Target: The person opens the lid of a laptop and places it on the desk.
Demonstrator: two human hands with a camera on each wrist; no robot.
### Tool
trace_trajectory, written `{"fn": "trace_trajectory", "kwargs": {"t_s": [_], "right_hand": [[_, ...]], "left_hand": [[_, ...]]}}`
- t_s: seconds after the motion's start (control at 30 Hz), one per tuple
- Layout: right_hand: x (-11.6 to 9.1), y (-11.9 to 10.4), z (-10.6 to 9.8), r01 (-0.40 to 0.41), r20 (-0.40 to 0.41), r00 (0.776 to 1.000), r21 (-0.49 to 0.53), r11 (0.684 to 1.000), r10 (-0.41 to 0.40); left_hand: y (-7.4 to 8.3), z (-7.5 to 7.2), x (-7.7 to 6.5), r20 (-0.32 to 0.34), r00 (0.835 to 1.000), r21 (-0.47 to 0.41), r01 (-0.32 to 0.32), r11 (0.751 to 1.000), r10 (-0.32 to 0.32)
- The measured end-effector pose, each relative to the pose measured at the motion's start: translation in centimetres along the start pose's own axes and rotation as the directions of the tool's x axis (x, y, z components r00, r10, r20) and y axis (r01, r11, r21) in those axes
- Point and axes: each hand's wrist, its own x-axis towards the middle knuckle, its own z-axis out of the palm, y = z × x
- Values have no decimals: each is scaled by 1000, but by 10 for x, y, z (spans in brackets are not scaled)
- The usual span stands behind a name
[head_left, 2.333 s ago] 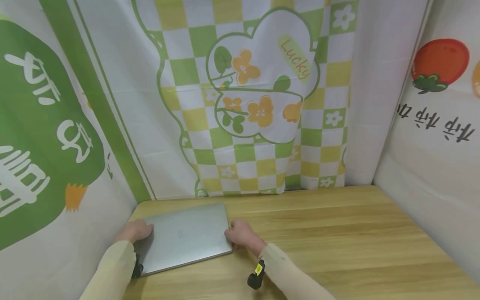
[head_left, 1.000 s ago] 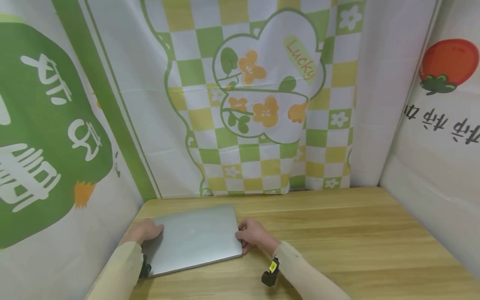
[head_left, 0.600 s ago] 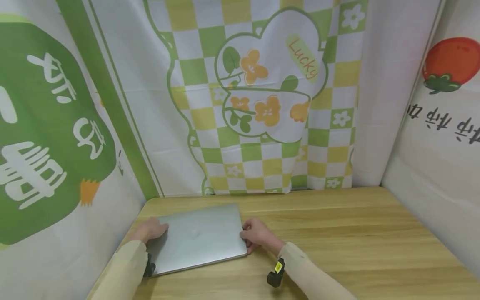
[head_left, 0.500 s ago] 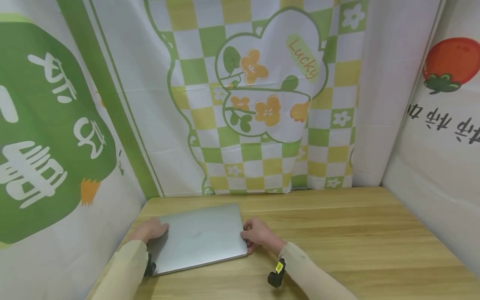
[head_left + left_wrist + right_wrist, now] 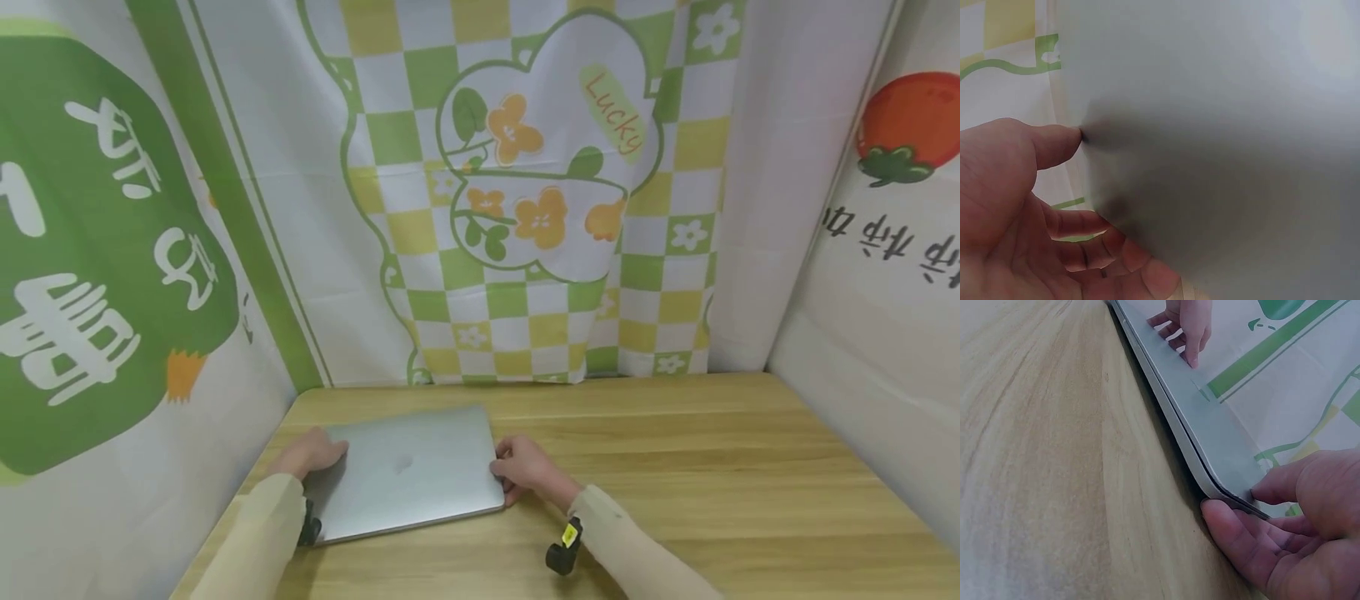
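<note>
A closed silver laptop (image 5: 420, 479) with a faint logo on its lid lies flat, low over the left part of the wooden table. My left hand (image 5: 311, 452) grips its left edge; in the left wrist view the thumb (image 5: 1057, 145) meets the lid's edge and the fingers curl below it. On the opposite edge my right hand (image 5: 527, 467) pinches the laptop near its front corner. The right wrist view shows one fingertip (image 5: 1222, 515) under that corner and another digit on the lid. A narrow dark seam runs along the laptop's front side.
The wooden table (image 5: 675, 467) stretches away to the right of the laptop. Printed cloth hangs on three sides: a green-lettered left wall (image 5: 97, 275), a checkered back curtain (image 5: 525, 325) and a pale right wall (image 5: 885, 350). Each wrist wears a black camera mount (image 5: 564, 550).
The head view has turned slightly left, so everything sits further right in it. Laptop and both hands have also shifted a little rightward over the table. Both hands keep their hold.
</note>
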Motion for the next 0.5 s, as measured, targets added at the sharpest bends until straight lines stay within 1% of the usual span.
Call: {"fn": "trace_trajectory", "kwargs": {"t_s": [0.2, 0.5], "right_hand": [[-3, 0, -3, -14, 1, 1000, -3, 1000, 14], [-9, 0, -7, -14, -1, 1000, -4, 1000, 14]], "left_hand": [[3, 0, -1, 20, 1000, 3, 14, 1000, -14], [6, -1, -3, 29, 1000, -18, 4, 1000, -4]]}}
